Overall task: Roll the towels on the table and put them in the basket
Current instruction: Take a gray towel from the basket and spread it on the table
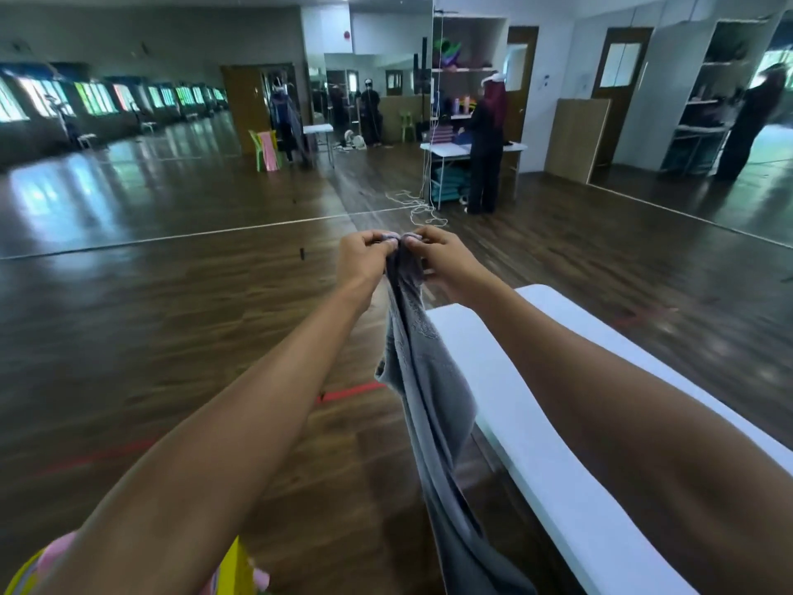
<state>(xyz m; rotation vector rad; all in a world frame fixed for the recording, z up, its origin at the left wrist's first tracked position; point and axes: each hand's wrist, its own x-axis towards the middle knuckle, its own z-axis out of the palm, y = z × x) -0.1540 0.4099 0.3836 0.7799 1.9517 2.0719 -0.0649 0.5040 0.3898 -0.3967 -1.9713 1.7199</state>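
The grey towel [422, 380] is up in the air, hanging long and narrow from its top edge, its lower end dropping out of view at the bottom of the frame. Both hands grip it. The left hand [364, 255] pinches the edge with curled fingers, and the right hand [437, 255] pinches the same edge right beside it, knuckles almost meeting. Arms are stretched well forward, and that looks deliberate: I'd say the hands have met at the hem so they can draw apart along it and spread the cloth flat. No rolling yet, by the look of it; the towel is bunched and loose.

Just to the right sits the white counter [558, 465]. The towel hangs off its near corner, beside it and not lying on it. Low in the left corner there's a yellow and pink shape [234, 569], cut off by the frame; whether that's the basket, I can't tell.

Beyond, dark wooden floor [171, 337] with a red tape line [352, 390] and a loose pale cord [418, 206]. Far back, a person in dark clothes [485, 143] stands at another counter [446, 149], with mirrors and shelves around.

Writing, brands, labels? None readable anywhere, and nothing shows on the towel.
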